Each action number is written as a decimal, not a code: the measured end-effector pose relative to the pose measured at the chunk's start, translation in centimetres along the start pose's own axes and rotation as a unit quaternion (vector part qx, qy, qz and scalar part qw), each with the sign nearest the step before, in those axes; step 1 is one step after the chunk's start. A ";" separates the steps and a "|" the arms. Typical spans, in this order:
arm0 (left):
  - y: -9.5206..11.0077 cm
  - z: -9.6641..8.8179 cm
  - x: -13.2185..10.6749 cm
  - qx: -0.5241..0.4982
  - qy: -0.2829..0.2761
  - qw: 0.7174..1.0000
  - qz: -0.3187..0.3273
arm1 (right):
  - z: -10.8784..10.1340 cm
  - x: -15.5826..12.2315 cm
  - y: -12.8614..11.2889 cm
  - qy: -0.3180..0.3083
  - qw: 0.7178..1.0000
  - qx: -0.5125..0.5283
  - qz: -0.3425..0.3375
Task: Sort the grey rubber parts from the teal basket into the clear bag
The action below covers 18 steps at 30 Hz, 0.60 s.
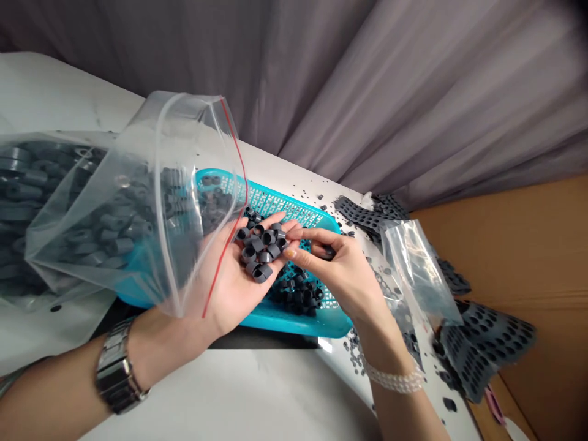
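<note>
Palm up, my left hand (232, 297) cradles a heap of small dark grey rings (261, 248); they look like short hollow tube pieces. My right hand (346, 266) is closed, thumb and forefinger pinching at a ring on the heap's right edge. Another dark ring (327, 252) shows under its curled fingers. Below both hands stands a turquoise plastic basket (294, 324) with more rings (298, 294) inside. The mouth of a clear zip bag (188, 141), edged with a red line, hangs over my left wrist and palm.
Many larger grey rings (27, 202) fill the bag on the left. Perforated dark grey sheets (491, 337), an empty-looking clear bag (416, 263) and scattered dark bits lie right on the white table (275, 392). Behind hangs a grey curtain (298, 73).
</note>
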<state>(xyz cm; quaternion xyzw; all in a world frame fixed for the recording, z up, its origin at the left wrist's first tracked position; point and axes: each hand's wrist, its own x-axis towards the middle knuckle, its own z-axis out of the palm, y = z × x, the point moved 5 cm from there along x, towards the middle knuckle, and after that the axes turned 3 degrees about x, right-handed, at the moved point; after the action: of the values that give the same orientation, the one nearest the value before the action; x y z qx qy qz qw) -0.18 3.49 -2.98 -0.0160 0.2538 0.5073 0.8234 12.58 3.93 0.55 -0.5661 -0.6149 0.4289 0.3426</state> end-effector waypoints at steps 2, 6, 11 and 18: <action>0.0 0.0 0.0 -0.001 -0.004 1.000 -0.001 | 0.0 0.0 -0.2 0.002 1.000 -0.020 0.001; -0.1 -0.1 0.0 -0.009 0.002 1.000 0.000 | -0.4 0.4 0.7 0.017 1.000 -0.004 0.010; -0.3 0.3 -0.1 -0.038 0.008 0.999 -0.003 | -0.9 0.6 1.5 0.020 0.999 0.037 0.003; -0.4 0.4 0.0 -0.033 -0.005 0.999 -0.012 | -0.6 0.3 0.3 0.053 0.998 0.004 -0.033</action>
<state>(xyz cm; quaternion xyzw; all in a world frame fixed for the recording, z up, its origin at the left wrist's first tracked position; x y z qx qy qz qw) 0.32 3.35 -2.75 -0.0437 0.2322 0.5060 0.8295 13.19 4.31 0.52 -0.5659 -0.6131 0.3889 0.3907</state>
